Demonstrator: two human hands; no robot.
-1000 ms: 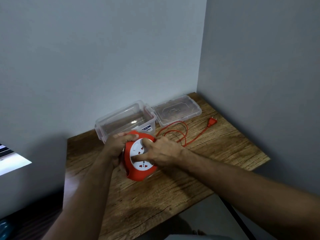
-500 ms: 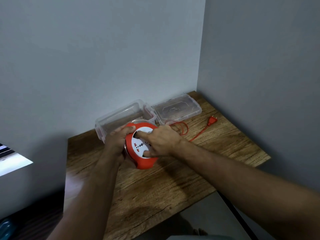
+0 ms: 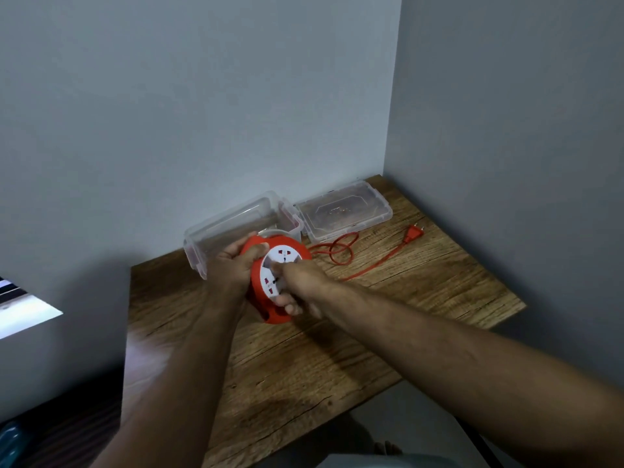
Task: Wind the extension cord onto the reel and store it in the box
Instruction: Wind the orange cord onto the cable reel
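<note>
Right now, winding: my left hand (image 3: pixel 233 268) clamped round red reel (image 3: pixel 270 298) rim, reel held tilted just above table (image 3: pixel 337 366). My right hand (image 3: pixel 297 288) pressed on white socket face, fingers curled, cranking. Keep turns steady, let cord (image 3: pixel 341 253) feed straight. Loose loop and plug (image 3: pixel 413 233) lie near lid (image 3: pixel 347 214); loop may snag. Open box (image 3: pixel 236 228) waits just behind reel.

Box (image 3: pixel 236 217) mouth open, lid (image 3: pixel 347 211) beside; cord (image 3: pixel 341 253) loops rt; near tabletop (image 3: pixel 304 366) bare

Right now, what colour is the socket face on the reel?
White, with small red marks, set in the red reel; the socket face shows in the head view, partly covered by the right hand.
</note>
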